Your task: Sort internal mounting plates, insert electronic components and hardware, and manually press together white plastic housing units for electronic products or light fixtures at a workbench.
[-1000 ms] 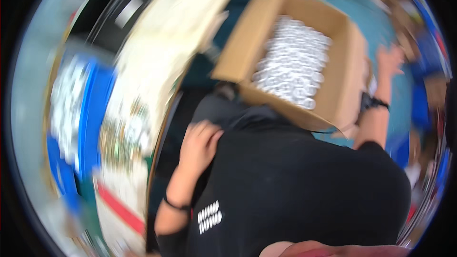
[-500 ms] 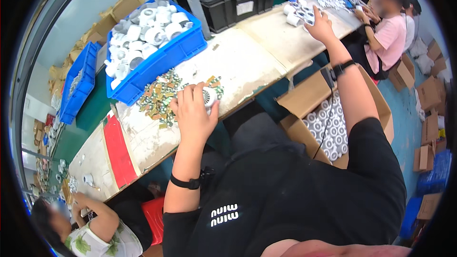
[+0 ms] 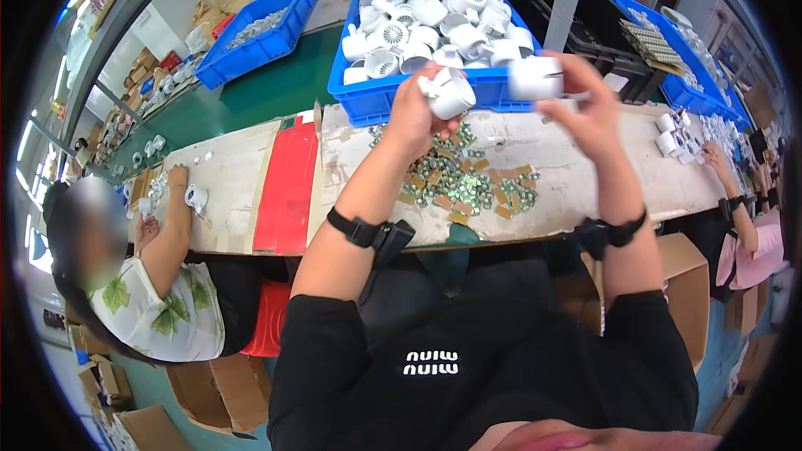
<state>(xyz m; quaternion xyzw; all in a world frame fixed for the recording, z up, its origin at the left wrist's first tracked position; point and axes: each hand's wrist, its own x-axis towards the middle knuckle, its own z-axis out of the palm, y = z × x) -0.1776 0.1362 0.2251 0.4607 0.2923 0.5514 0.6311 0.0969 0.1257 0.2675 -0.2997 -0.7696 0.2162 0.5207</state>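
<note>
My left hand (image 3: 409,119) is closed around a white plastic housing (image 3: 451,94), a short round cup with a small tab at its side. Opposite it, my right hand (image 3: 597,113) grips another white housing (image 3: 533,79) between thumb and fingers; motion blurs both that hand and its piece. The two housings are apart, held up before a blue bin (image 3: 368,107) heaped with similar white housings (image 3: 434,12), some showing finned ends. Below them, a pile of small green and yellow circuit boards (image 3: 468,184) is spread over the worktable (image 3: 585,192).
A red strip (image 3: 286,188) crosses the table to my left, where a co-worker (image 3: 159,301) handles white parts. Black crate (image 3: 576,33) stands right of the bin. Another person (image 3: 756,238) works at far right, near white parts (image 3: 668,138). An open carton (image 3: 685,292) stands below the table.
The view has swung left. My right hand has come back from the parts at far right and now grips a white housing. My left hand has lifted its housing from beside the circuit boards.
</note>
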